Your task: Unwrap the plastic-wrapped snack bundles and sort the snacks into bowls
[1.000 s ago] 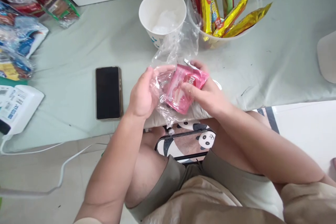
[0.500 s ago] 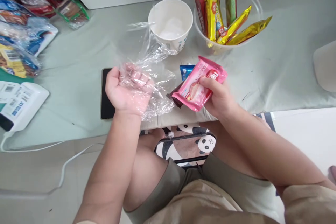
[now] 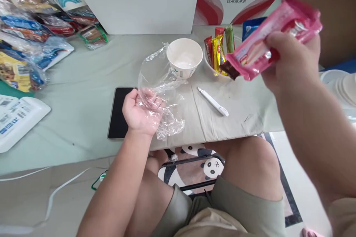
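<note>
My right hand (image 3: 292,57) is closed on a small stack of snack packets. On top is a pink wafer packet (image 3: 275,37) under my thumb, with a blue packet (image 3: 250,27) and a dark brown packet (image 3: 230,70) poking out beneath it. The stack is raised in front of the clear plastic bowl (image 3: 207,61) of stick snacks, partly hiding it. My left hand (image 3: 143,113) lies palm up, its fingers curled in a clear plastic bag (image 3: 171,118). The crumpled bag stretches up to a white paper bowl (image 3: 185,53).
A black phone (image 3: 118,114) lies left of my left hand. A white pen-like cutter (image 3: 213,102) rests on the cloth-covered table. Wrapped snacks (image 3: 22,37) are piled at left, near a white packet (image 3: 19,122). Boxes (image 3: 139,3) stand behind; stacked white cups (image 3: 342,89) are at right.
My right hand has lifted the packets up and to the right, towards the plastic bowl, uncovering the white cutter. My left hand still has the bag. The view has tilted up.
</note>
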Motion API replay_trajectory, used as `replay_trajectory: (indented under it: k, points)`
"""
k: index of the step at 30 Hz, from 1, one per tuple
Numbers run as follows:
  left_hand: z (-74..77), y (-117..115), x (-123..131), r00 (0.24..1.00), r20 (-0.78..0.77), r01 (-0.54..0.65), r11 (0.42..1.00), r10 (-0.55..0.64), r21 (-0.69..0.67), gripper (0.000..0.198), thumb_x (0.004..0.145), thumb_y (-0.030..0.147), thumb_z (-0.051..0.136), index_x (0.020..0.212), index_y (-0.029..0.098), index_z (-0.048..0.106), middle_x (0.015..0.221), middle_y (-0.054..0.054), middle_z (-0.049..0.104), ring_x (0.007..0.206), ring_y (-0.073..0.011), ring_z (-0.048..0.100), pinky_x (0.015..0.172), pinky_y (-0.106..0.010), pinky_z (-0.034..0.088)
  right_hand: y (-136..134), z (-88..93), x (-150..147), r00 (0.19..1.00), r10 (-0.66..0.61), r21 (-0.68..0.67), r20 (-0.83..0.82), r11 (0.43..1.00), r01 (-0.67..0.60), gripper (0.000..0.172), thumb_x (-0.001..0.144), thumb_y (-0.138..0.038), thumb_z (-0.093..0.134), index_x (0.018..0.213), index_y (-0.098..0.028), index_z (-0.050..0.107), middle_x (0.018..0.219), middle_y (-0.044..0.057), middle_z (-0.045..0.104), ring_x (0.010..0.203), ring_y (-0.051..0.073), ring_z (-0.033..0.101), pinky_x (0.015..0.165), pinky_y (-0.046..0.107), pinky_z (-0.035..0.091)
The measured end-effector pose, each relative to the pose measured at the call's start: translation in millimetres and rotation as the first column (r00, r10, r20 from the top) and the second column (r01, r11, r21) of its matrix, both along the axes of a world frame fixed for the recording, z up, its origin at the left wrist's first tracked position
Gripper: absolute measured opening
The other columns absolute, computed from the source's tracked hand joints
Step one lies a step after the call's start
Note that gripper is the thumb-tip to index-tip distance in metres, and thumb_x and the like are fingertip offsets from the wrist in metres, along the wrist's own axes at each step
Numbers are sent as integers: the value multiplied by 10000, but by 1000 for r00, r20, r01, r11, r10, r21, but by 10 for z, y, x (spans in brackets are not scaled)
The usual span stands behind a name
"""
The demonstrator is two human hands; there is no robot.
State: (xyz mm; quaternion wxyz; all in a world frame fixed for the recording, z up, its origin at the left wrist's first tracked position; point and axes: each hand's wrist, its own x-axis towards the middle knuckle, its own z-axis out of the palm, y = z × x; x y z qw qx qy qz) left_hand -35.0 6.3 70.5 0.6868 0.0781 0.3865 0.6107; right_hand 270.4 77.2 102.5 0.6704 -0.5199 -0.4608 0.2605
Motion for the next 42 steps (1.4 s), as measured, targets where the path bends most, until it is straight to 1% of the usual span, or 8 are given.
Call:
replay_trajectory:
  k: [8,17,21,24,27,34,38,42]
  points:
    - [29,13,-19,1000,4,-6,1000,6,-17,510,966,348,388,513,177,546,526,-13,348,458,-94,322,479,-254,278,367,326,214,731,237,-439,640,893,95,764,667,-278,899,1387,-207,656,1355,120,723,1305,302,646,860,487,482]
    - [47,11,2,997,75,16,997,-11,-76,497,975,367,386,545,174,544,523,-13,383,456,-97,335,462,-250,290,422,113,293,270,421,-462,866,880,110,420,628,-262,964,1018,-228,814,1386,103,690,1332,335,555,1072,599,360]
    - [38,-19,-19,982,145,127,990,-117,-61,542,1025,380,338,553,181,516,521,14,349,412,-83,276,423,-235,249,-133,118,-142,471,307,-247,827,951,-186,294,780,-314,879,1040,-246,760,1188,123,737,1164,299,639,1052,554,457]
    - [6,-55,-20,977,148,156,988,-151,-22,525,1030,391,383,565,192,522,538,24,345,404,-83,280,413,-225,251,-704,-93,-630,818,452,-287,355,886,-365,454,913,-555,724,1233,-244,641,1162,109,742,1040,233,716,891,432,587]
    - [-23,-80,8,976,77,204,979,-204,2,539,1019,399,366,560,193,557,533,11,369,416,-99,337,427,-235,319,-1009,-439,-1014,828,551,-366,-107,752,-547,651,806,-704,769,1237,-248,596,1192,95,757,1031,213,744,826,368,621]
    - [-214,-18,48,920,-367,115,990,-137,-83,290,932,287,475,750,192,681,680,-45,591,608,-154,595,547,-256,470,-858,-742,-1111,926,169,-138,-338,964,-226,335,913,-502,722,834,-263,501,588,-92,571,572,108,638,670,261,590]
    - [-343,-74,9,652,-698,-43,933,297,357,147,896,401,664,862,264,702,902,-22,662,920,-165,652,839,-277,532,-888,-716,-1044,931,202,-132,-304,959,-251,337,945,-517,705,868,-267,492,611,-95,601,433,81,550,449,214,471]
    - [-321,-186,-2,387,-910,426,846,151,321,608,720,781,739,956,222,782,1151,-102,763,1141,-289,681,1029,-429,541,-985,-686,-1061,965,224,-64,-135,970,-234,370,970,-572,675,896,-258,492,858,-44,749,356,38,470,339,212,344]
